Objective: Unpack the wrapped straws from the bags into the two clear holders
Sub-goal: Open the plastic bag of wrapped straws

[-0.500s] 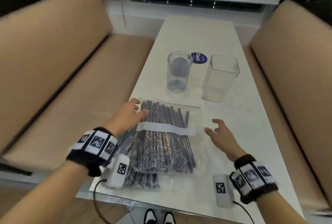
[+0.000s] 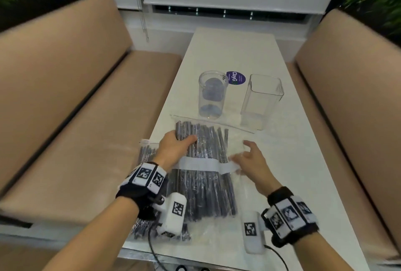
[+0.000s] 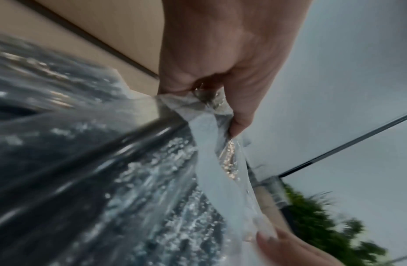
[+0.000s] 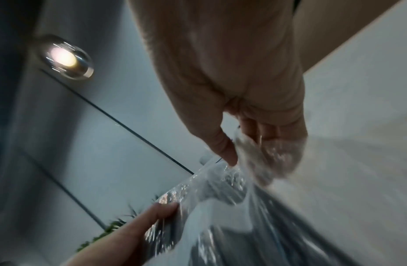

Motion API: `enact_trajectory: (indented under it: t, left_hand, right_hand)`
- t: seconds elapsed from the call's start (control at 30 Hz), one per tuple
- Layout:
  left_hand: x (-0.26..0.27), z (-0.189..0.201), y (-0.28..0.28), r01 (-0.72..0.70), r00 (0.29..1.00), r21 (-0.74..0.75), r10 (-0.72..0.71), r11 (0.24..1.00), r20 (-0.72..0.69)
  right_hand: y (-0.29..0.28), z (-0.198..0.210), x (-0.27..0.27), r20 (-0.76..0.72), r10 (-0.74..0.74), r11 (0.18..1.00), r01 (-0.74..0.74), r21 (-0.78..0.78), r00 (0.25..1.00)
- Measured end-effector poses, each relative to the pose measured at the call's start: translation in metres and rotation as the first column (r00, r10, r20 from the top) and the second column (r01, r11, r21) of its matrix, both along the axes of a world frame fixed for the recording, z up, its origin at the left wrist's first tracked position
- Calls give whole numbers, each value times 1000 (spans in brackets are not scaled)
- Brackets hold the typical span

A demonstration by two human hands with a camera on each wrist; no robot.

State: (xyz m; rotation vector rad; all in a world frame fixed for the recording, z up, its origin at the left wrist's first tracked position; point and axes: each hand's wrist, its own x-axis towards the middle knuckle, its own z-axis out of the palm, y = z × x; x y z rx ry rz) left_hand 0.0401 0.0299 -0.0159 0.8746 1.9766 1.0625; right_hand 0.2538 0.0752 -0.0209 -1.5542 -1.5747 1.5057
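Top bag of wrapped straws (image 2: 204, 175) lies on the white table (image 2: 234, 49), near edge, stacked on a second bag of straws (image 2: 147, 151) that sticks out on the left. Both are clear plastic, full of dark straws. A white label strip (image 2: 201, 165) crosses the top bag; any writing on it is unreadable.

Left hand (image 2: 173, 151): grip closed on the top bag's left side, thumb over the straws, film bunched between the fingers (image 3: 238, 115) in the left wrist view.

Right hand (image 2: 251, 162): grip pinching the bag's clear film at the right edge, thumb against fingers in the right wrist view.

Beyond the bags: round clear holder (image 2: 212, 95) on the left, square clear holder (image 2: 262, 103) on the right, both upright, apart, no straws inside. Bluish discs show through the round one; cannot tell whether they are inside it.

Round purple sticker (image 2: 237, 78) on the table between and behind the holders reads "ClayG"; its smaller print is illegible.
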Motion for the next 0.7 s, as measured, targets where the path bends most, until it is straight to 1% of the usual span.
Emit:
enact_trajectory:
  t: [0.03, 0.07, 0.1, 0.13, 0.17, 0.2, 0.23, 0.27, 0.3, 0.33, 0.37, 0.43, 0.47, 0.5, 0.53, 0.57, 0.6, 0.63, 0.67, 0.7]
  left_hand:
    - [4, 15, -3, 5, 1000, 89, -6, 996, 16]
    - [6, 33, -5, 4, 1000, 178, -9, 984, 29]
    - [6, 51, -8, -1, 999, 259, -11, 966, 44]
    - [4, 72, -11, 0, 998, 330, -19, 944, 55]
    - [1, 91, -13, 18, 997, 386, -44, 922, 58]
    - [-2, 111, -16, 61, 995, 430, -91, 901, 48]
    - [-4, 129, -19, 114, 990, 454, -137, 883, 18]
    - [-6, 146, -20, 173, 983, 458, -179, 872, -31]
    - [-6, 160, -20, 234, 972, 444, -215, 865, -95]
    - [-4, 171, -19, 304, 952, 408, -259, 861, -163]
    - [0, 180, -18, 384, 920, 358, -319, 851, -230]
    - [10, 192, -14, 533, 830, 229, -452, 814, -327]
    - [16, 196, -14, 593, 784, 177, -514, 785, -347]
    - [21, 197, -14, 635, 752, 144, -564, 759, -341]
    - [25, 197, -13, 654, 738, 131, -591, 745, -327]
    - [26, 195, -12, 653, 741, 137, -591, 745, -319]
    - [26, 192, -12, 647, 744, 155, -574, 747, -341]
    - [26, 188, -11, 635, 739, 167, -529, 754, -418]
    - [25, 184, -11, 609, 714, 183, -433, 772, -551]
    - [26, 179, -11, 568, 689, 232, -301, 790, -660]
  right_hand:
    - [-2, 17, 9, 27, 73, 995, -75, 60, 997]
    - [-2, 35, 20, 95, 144, 978, -156, 135, 985]
    - [1, 56, 32, 200, 178, 945, -224, 239, 963]
    - [5, 77, 43, 306, 145, 896, -256, 363, 941]
    - [7, 100, 54, 368, 60, 834, -249, 492, 928]
    - [8, 125, 64, 361, -45, 759, -203, 618, 932]
    - [5, 148, 70, 295, -127, 678, -135, 723, 947]
    - [1, 170, 72, 202, -165, 603, -63, 795, 965]
    - [-3, 187, 72, 115, -151, 557, -11, 831, 982]
    - [-6, 199, 68, 57, -83, 557, -1, 831, 995]
    - [-7, 206, 61, 33, 24, 596, -41, 802, 999]
    - [-13, 206, 42, 65, 254, 692, -229, 684, 965]
    - [-15, 201, 33, 85, 341, 713, -316, 626, 936]
    - [-18, 193, 26, 83, 400, 714, -368, 595, 913]
    - [-21, 186, 19, 48, 438, 706, -377, 599, 898]
    - [-23, 180, 14, -5, 443, 699, -341, 629, 897]
    - [-23, 176, 10, -70, 421, 699, -274, 660, 904]
    - [-21, 174, 9, -132, 375, 710, -193, 677, 918]
    - [-19, 172, 7, -189, 319, 735, -116, 668, 929]
    - [-18, 170, 6, -243, 266, 769, -53, 637, 933]
